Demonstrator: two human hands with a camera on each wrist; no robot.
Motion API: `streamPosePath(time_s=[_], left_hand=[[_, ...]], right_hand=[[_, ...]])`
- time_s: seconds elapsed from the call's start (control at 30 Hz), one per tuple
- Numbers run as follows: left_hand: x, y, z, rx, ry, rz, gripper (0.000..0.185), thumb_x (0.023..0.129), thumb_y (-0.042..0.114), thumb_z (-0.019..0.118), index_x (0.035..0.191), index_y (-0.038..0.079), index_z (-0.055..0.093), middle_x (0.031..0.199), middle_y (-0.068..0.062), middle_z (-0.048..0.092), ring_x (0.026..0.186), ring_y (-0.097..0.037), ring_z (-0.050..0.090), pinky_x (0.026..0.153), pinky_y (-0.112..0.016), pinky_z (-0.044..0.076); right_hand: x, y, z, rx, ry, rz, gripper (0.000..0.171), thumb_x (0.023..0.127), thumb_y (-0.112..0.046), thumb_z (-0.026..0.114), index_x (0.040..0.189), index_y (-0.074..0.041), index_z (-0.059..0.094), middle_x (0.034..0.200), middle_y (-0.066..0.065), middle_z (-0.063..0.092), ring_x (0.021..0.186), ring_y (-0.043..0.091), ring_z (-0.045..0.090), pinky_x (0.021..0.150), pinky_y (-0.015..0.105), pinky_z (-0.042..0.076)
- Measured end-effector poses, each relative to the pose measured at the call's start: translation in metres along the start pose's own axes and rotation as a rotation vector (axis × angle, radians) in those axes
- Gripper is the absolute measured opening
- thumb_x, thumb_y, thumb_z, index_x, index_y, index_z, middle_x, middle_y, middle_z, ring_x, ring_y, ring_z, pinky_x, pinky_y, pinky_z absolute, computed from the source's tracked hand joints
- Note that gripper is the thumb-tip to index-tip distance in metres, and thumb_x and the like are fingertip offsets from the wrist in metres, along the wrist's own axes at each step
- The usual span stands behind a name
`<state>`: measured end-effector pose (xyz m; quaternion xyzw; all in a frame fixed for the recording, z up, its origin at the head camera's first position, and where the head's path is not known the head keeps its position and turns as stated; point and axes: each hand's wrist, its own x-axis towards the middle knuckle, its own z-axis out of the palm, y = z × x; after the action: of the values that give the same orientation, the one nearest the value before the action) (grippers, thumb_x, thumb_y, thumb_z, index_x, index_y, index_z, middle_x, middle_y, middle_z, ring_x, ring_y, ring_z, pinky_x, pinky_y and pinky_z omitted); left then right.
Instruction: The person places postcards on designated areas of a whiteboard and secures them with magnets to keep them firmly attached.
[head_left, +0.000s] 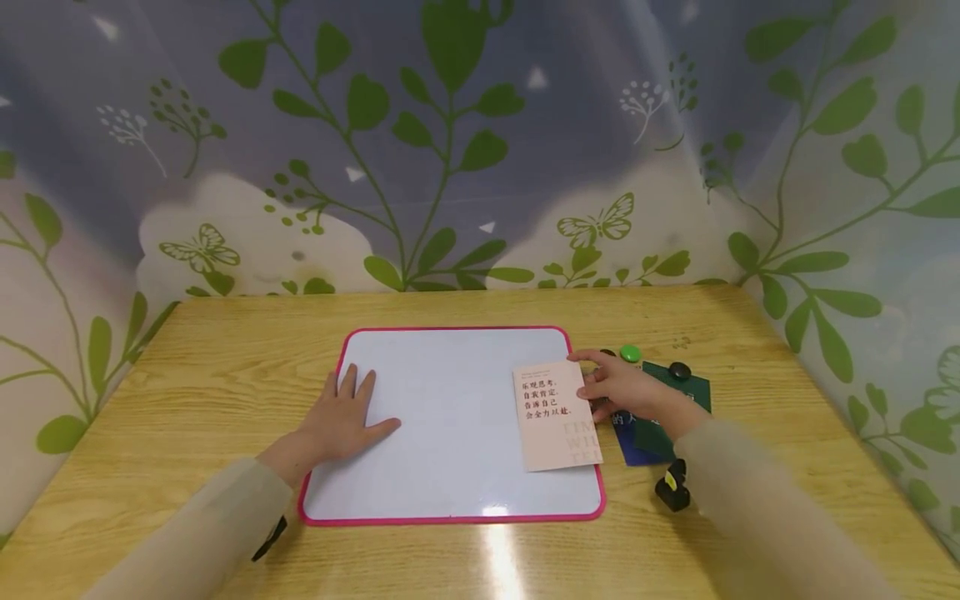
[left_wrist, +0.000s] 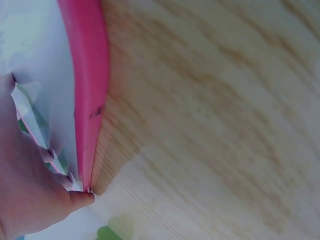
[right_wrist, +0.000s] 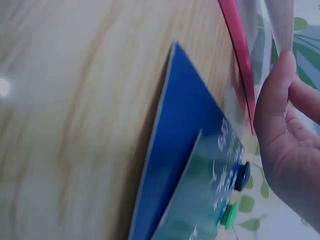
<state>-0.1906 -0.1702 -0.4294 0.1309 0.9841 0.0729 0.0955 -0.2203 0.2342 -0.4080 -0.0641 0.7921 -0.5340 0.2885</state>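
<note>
A white board with a pink frame (head_left: 450,425) lies on the wooden table. My left hand (head_left: 341,419) rests on its left side with fingers spread; in the left wrist view the little finger reaches the pink edge. A pale pink card (head_left: 551,433) printed with dark Chinese characters overlaps the right part of the board. My right hand (head_left: 622,390) pinches that card by its right edge between thumb and fingers, and the right wrist view shows the thumb (right_wrist: 280,75) against the card.
Right of the board, a green card (head_left: 699,392) overlaps a blue card (head_left: 636,452), partly under my right hand. A green round magnet (head_left: 630,354) and a black round magnet (head_left: 679,371) are at their far side. A patterned wall (head_left: 450,167) stands behind the table.
</note>
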Motion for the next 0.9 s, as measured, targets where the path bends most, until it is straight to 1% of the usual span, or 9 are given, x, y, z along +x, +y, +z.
streamPosePath(time_s=[0.13,0.33,0.5,0.67,0.77,0.9], left_hand=[[0.0,0.0,0.001,-0.001,0.002,0.003,0.087,0.088,0.055,0.05,0.145,-0.006,0.024,0.15,-0.033,0.017,0.138,-0.051,0.013,0.112,-0.061,0.013],[-0.001,0.001,-0.001,-0.005,0.007,0.01,0.086,0.088,0.054,0.05,0.144,-0.006,0.024,0.15,-0.033,0.018,0.139,-0.05,0.014,0.112,-0.061,0.013],[-0.003,0.001,-0.003,-0.016,0.007,0.014,0.086,0.089,0.054,0.05,0.144,-0.007,0.024,0.149,-0.034,0.018,0.139,-0.05,0.013,0.112,-0.061,0.012],[-0.002,0.0,-0.001,-0.019,0.006,0.016,0.087,0.089,0.055,0.049,0.145,-0.006,0.024,0.15,-0.033,0.017,0.139,-0.049,0.013,0.113,-0.061,0.01],[-0.001,-0.001,0.0,-0.023,0.008,0.017,0.088,0.088,0.056,0.049,0.145,-0.006,0.023,0.15,-0.033,0.017,0.14,-0.049,0.012,0.113,-0.061,0.01],[-0.001,-0.001,-0.001,-0.029,0.003,0.015,0.088,0.088,0.056,0.049,0.145,-0.006,0.022,0.151,-0.032,0.016,0.14,-0.049,0.01,0.113,-0.061,0.009]], right_hand=[[0.007,-0.003,0.009,-0.024,0.033,0.023,0.06,0.094,-0.005,0.052,0.146,-0.008,0.023,0.104,0.017,0.053,0.074,0.015,0.062,0.059,0.028,0.055],[0.015,-0.008,0.017,-0.087,0.077,0.052,0.057,0.093,-0.004,0.054,0.144,-0.009,0.029,0.087,0.01,0.046,0.064,0.015,0.056,0.056,0.026,0.054],[0.019,-0.012,0.02,-0.152,0.097,0.074,0.058,0.092,-0.003,0.056,0.144,-0.009,0.031,0.085,0.01,0.044,0.055,0.015,0.054,0.055,0.027,0.053],[0.02,-0.016,0.024,-0.21,0.11,0.077,0.058,0.091,-0.004,0.056,0.144,-0.008,0.031,0.083,0.01,0.046,0.051,0.016,0.054,0.055,0.028,0.054],[0.02,-0.018,0.028,-0.306,0.143,0.077,0.059,0.091,-0.006,0.058,0.143,-0.007,0.032,0.082,0.011,0.05,0.053,0.016,0.055,0.053,0.027,0.053],[0.02,-0.022,0.033,-0.49,0.21,0.068,0.061,0.089,-0.01,0.061,0.143,-0.003,0.033,0.08,0.011,0.056,0.054,0.015,0.054,0.051,0.025,0.048]])
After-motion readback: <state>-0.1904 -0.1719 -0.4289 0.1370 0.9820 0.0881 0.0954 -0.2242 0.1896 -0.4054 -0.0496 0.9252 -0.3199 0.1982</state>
